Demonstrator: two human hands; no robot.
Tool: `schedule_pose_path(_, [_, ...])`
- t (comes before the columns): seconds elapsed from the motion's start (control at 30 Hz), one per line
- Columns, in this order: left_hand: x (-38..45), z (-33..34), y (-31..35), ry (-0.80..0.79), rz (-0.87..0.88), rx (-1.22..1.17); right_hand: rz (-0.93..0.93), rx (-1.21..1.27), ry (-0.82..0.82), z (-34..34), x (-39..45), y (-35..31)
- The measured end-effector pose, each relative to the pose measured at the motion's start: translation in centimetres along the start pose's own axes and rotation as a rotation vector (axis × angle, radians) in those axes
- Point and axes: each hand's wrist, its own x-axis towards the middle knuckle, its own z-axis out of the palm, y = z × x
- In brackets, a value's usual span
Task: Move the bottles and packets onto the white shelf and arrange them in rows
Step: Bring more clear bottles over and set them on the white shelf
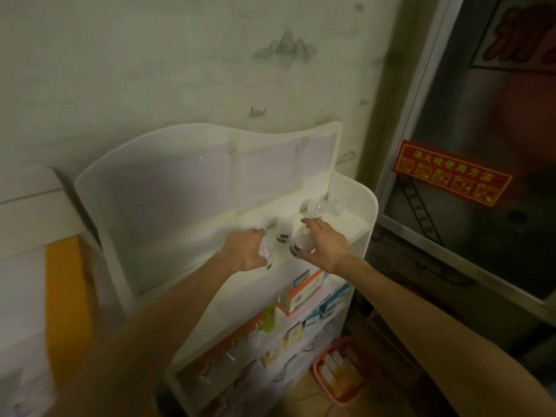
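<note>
White shelf (358,233) with boxes on lower rows, pink basket (340,377) right of it holding packets, my left hand (248,249) gripping a clear bottle (264,254), my right hand (326,246) gripping a white bottle (302,243)

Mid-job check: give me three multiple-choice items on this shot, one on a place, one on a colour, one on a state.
1. Where is the white bottle with the dark label band standing?
A. top shelf
B. floor
C. pink basket

2. What colour is the basket on the floor?
A. blue
B. pink
C. black

3. What is the left hand doing?
A. hanging empty
B. gripping a clear bottle
C. resting on the wall

Key: 1 A, it stands on the shelf top; 2 B, its rim is pink; 3 B, fingers wrap the bottle.
</note>
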Motion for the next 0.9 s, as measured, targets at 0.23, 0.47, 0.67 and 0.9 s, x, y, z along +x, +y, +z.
schedule_pose_path(0.23, [3.8, 3.7, -0.4, -0.011, 0.043, 0.123, -0.054, -0.009, -0.106, 3.6, 4.9, 4.2])
schedule_pose_path(0.47, [6.9, 5.9, -0.4, 0.027, 0.275, 0.321, -0.248, -0.078, -0.198, 8.6, 11.4, 8.5])
schedule_pose_path(0.67, [9.6, 6.6, 0.5, -0.023, 0.141, 0.312, -0.333, 0.009, -0.206, 11.9, 14.5, 11.2])
schedule_pose_path(0.9, [10.7, 7.3, 0.6, 0.036, 0.028, 0.274, -0.364, 0.233, -0.07, 12.4, 16.3, 12.5])
